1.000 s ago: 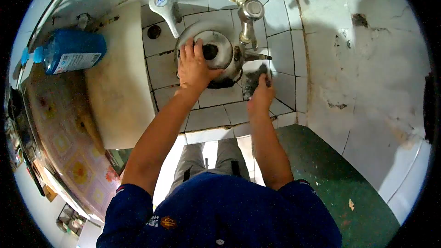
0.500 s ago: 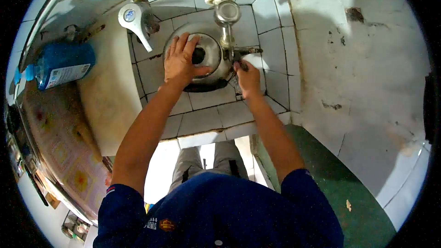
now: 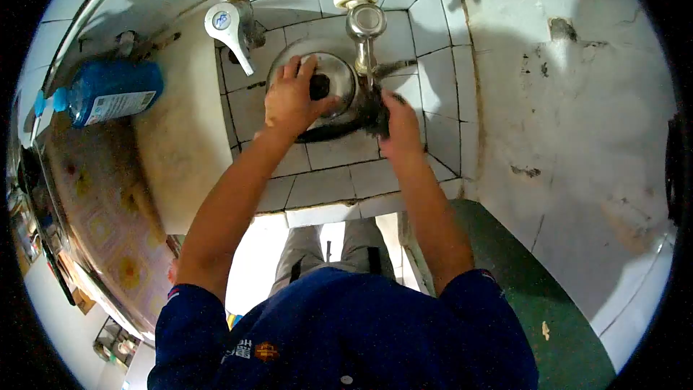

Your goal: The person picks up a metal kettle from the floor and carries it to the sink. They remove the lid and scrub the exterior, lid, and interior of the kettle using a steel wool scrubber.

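In a white-tiled sink basin [image 3: 328,180] stands a round metal kettle [image 3: 339,76] with a black knob on its lid. My left hand [image 3: 289,105] rests on the lid's left side, fingers apart around the knob. At the kettle's right side, my right hand [image 3: 401,124] is closed on a dark scrubber [image 3: 375,112], which touches the kettle below the spout. The hand is slightly blurred. Water seems to run from the metal tap [image 3: 366,25] beside the spout.
A second tap with a white lever [image 3: 234,36] hangs at the upper left of the basin. A blue bottle [image 3: 119,92] lies on the left ledge, near a pale board [image 3: 177,137]. A green surface [image 3: 527,296] is at the lower right.
The right hand with the scrubber has moved up from the basin floor to the kettle's right side. The left hand stays on the lid. The camera view has shifted slightly.
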Action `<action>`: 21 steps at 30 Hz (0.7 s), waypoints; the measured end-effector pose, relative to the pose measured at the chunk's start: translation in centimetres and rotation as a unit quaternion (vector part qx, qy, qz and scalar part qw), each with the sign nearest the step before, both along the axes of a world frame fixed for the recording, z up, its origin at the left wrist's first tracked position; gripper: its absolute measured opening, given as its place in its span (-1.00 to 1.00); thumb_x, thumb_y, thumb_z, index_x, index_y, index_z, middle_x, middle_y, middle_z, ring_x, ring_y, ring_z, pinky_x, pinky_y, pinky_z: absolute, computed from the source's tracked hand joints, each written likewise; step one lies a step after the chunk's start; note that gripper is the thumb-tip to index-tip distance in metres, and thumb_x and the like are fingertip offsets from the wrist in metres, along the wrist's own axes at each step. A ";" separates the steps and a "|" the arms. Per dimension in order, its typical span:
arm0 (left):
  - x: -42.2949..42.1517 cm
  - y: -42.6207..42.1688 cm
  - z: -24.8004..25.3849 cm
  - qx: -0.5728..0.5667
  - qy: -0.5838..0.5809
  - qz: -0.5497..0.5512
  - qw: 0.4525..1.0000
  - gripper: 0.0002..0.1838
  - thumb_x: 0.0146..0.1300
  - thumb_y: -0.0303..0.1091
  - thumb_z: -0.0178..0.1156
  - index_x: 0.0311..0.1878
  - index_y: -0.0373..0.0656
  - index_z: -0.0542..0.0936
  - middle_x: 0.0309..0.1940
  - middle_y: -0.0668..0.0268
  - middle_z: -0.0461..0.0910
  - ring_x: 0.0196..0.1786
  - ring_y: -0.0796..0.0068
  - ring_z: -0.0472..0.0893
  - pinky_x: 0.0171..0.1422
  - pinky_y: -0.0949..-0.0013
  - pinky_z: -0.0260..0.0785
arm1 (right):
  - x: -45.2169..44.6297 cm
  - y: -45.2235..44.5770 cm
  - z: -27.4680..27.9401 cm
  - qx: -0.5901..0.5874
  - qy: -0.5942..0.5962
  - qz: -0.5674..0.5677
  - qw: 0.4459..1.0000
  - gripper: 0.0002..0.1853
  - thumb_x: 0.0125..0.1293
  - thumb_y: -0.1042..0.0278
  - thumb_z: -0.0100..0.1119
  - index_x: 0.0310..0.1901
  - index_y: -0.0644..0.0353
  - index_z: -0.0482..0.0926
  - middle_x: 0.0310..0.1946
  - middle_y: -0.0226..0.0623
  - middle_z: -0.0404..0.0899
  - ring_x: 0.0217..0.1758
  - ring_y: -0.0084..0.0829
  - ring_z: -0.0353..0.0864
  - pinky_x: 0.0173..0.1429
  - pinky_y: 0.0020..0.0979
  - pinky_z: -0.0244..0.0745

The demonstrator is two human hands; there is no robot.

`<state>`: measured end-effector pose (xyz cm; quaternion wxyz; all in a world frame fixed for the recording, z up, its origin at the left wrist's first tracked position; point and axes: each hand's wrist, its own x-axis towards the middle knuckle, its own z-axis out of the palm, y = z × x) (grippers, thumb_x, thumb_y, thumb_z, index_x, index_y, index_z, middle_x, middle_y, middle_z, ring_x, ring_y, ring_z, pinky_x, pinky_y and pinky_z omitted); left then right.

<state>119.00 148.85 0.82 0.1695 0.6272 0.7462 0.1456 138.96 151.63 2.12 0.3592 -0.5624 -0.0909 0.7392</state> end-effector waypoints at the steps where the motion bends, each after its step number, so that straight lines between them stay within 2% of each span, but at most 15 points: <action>1: -0.2 0.5 1.0 -0.040 0.000 0.004 0.999 -0.09 -0.08 0.15 0.50 0.34 -0.01 0.42 0.32 0.11 0.37 0.32 -0.04 0.40 0.34 -0.02 0.36 | -0.5 1.1 0.7 -0.001 0.002 -0.001 1.000 -0.72 0.37 0.22 0.22 -0.01 0.20 0.58 -0.19 -0.28 0.67 -0.14 -0.39 0.67 -0.12 -0.30 0.59; 3: -1.3 1.4 1.7 -0.081 0.003 0.010 0.997 -0.12 -0.02 0.21 0.45 0.32 -0.06 0.44 0.27 0.08 0.43 0.26 -0.07 0.45 0.29 -0.01 0.40 | -1.4 3.2 1.3 0.028 -0.038 0.003 0.999 -0.71 0.38 0.22 0.20 0.02 0.21 0.56 -0.14 -0.28 0.66 -0.11 -0.38 0.67 -0.06 -0.26 0.60; 5: -4.7 2.2 1.3 -0.198 -0.148 -0.031 0.969 -0.09 0.08 0.44 0.25 0.26 -0.17 0.47 0.15 0.06 0.52 0.14 -0.08 0.52 0.20 0.07 0.43 | -2.0 4.8 1.0 0.037 -0.039 0.008 0.998 -0.69 0.39 0.21 0.20 0.04 0.21 0.55 -0.12 -0.28 0.65 -0.10 -0.38 0.67 -0.04 -0.26 0.59; 6: -7.2 4.1 1.2 -0.361 -0.288 -0.044 0.886 0.00 0.18 0.59 -0.01 0.26 -0.25 0.47 0.12 0.04 0.54 0.15 0.06 0.50 0.22 0.14 0.38 | -2.1 4.9 0.9 0.049 -0.046 0.009 0.998 -0.68 0.40 0.21 0.19 0.06 0.22 0.53 -0.10 -0.28 0.64 -0.10 -0.38 0.67 -0.01 -0.27 0.59; 7: -7.8 3.4 1.5 -0.362 -0.285 -0.043 0.886 0.00 0.18 0.59 -0.01 0.26 -0.25 0.47 0.12 0.04 0.54 0.15 0.06 0.50 0.22 0.14 0.38 | -2.3 4.6 0.5 0.048 -0.043 0.009 0.998 -0.68 0.40 0.21 0.19 0.06 0.22 0.53 -0.10 -0.28 0.64 -0.10 -0.38 0.67 -0.01 -0.27 0.59; 9: -8.4 1.6 2.0 -0.243 -0.365 -0.115 0.892 0.06 0.24 0.61 -0.17 0.32 -0.31 0.41 0.14 0.07 0.52 0.16 0.23 0.47 0.25 0.18 0.33 | -2.7 4.0 -0.6 0.119 0.013 0.011 0.993 -0.61 0.40 0.19 0.21 0.14 0.22 0.49 -0.06 -0.26 0.63 -0.08 -0.37 0.66 0.03 -0.30 0.56; 10: -8.4 0.9 1.5 -0.217 -0.442 -0.083 0.867 -0.02 0.26 0.44 0.09 0.37 -0.33 0.33 0.15 0.09 0.50 0.20 0.28 0.45 0.31 0.18 0.28 | -3.1 3.7 -1.1 0.156 -0.029 0.006 0.987 -0.57 0.40 0.20 0.22 0.20 0.24 0.50 -0.04 -0.26 0.62 -0.06 -0.36 0.65 0.08 -0.31 0.54; 11: -8.0 0.1 1.2 -0.219 -0.440 -0.083 0.867 -0.02 0.26 0.44 0.09 0.37 -0.33 0.33 0.15 0.09 0.50 0.20 0.28 0.45 0.31 0.18 0.28 | -2.9 3.6 -1.6 0.154 -0.028 0.004 0.988 -0.57 0.40 0.20 0.22 0.20 0.24 0.50 -0.04 -0.26 0.62 -0.06 -0.36 0.65 0.08 -0.31 0.54; 13: -6.3 -1.6 1.3 -0.132 -0.477 0.023 0.869 -0.06 0.16 0.17 0.41 0.37 -0.34 0.29 0.16 0.09 0.49 0.23 0.26 0.43 0.36 0.19 0.25 | -1.8 3.4 -2.9 0.265 -0.353 0.144 0.886 -0.53 0.40 0.18 0.24 0.25 0.23 0.50 0.06 -0.20 0.59 0.03 -0.36 0.62 0.14 -0.32 0.52; 14: -5.8 -2.3 0.6 -0.138 -0.471 0.108 0.864 -0.04 0.01 -0.14 0.58 0.41 -0.27 0.28 0.26 0.04 0.41 0.33 0.13 0.39 0.46 0.10 0.17 | -1.2 3.0 -3.6 0.266 -0.353 0.146 0.885 -0.53 0.40 0.18 0.24 0.25 0.23 0.50 0.06 -0.20 0.59 0.03 -0.36 0.62 0.14 -0.32 0.52; 15: -4.8 -3.0 0.6 -0.135 -0.471 0.110 0.865 -0.04 0.01 -0.14 0.58 0.41 -0.27 0.28 0.26 0.04 0.41 0.33 0.13 0.39 0.46 0.10 0.17 | -0.6 2.4 -4.5 0.326 -0.403 0.126 0.846 -0.51 0.38 0.20 0.24 0.26 0.25 0.49 0.09 -0.09 0.57 0.11 -0.22 0.58 0.23 -0.22 0.44; 16: -3.5 -3.9 0.7 -0.005 -0.246 0.071 0.967 -0.02 -0.02 -0.13 0.58 0.43 -0.20 0.27 0.32 0.04 0.36 0.36 0.04 0.36 0.49 0.03 0.12 | -0.2 1.6 -4.6 0.382 -0.451 0.104 0.800 -0.50 0.36 0.21 0.23 0.26 0.26 0.48 0.12 0.02 0.55 0.19 -0.09 0.53 0.33 -0.11 0.37; 17: -2.3 -4.8 0.8 0.124 -0.003 0.027 0.992 0.01 -0.06 -0.13 0.58 0.45 -0.13 0.27 0.37 0.03 0.31 0.40 -0.04 0.32 0.52 -0.04 0.08 | 0.1 0.4 -4.8 0.380 -0.453 0.107 0.799 -0.50 0.36 0.21 0.23 0.26 0.26 0.48 0.12 0.02 0.55 0.19 -0.09 0.53 0.33 -0.11 0.37; 19: -1.0 -4.6 1.0 0.097 0.030 -0.014 0.995 0.09 -0.19 -0.08 0.60 0.47 -0.02 0.26 0.45 0.08 0.20 0.47 -0.15 0.21 0.54 -0.15 0.02 | -0.5 -2.3 -4.2 0.463 -0.502 0.228 0.694 -0.48 0.37 0.26 0.18 0.31 0.27 0.42 0.25 0.08 0.44 0.34 0.06 0.36 0.44 -0.05 0.22; 21: 0.0 -3.6 0.1 0.069 -0.016 -0.102 0.992 0.13 -0.23 -0.03 0.61 0.47 -0.02 0.26 0.47 0.12 0.19 0.52 -0.14 0.14 0.54 -0.19 0.00 | -2.0 -5.6 -2.9 0.473 -0.521 0.264 0.659 -0.47 0.35 0.36 0.16 0.33 0.30 0.39 0.31 0.06 0.38 0.40 0.05 0.29 0.49 -0.07 0.15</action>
